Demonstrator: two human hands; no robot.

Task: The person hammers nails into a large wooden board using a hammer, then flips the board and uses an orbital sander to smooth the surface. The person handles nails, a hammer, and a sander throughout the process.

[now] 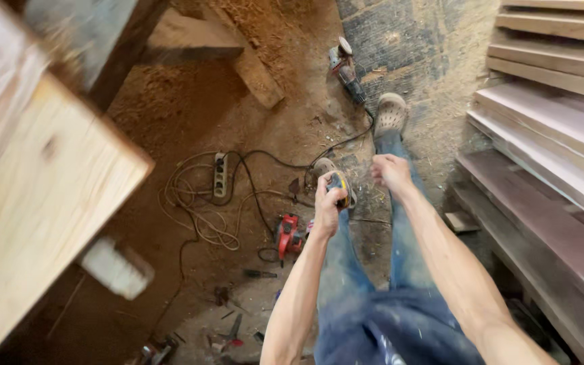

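Head view, looking straight down at a sawdust floor (190, 101): at the centre of the frame, the left hand (326, 206) has its fingers clamped round a small yellow and blue tape measure (337, 182), held up off the ground. Just right of it, the right hand (391, 170) is loosely curled with nothing clearly in it. Lower down lie a red power tool (288, 234) and a power strip (220, 174) among tangled cords. Stacked boards (549, 135) fill the right edge.

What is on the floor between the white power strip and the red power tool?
In the head view, tangled pale and black cords lie between the white power strip and the red power tool.
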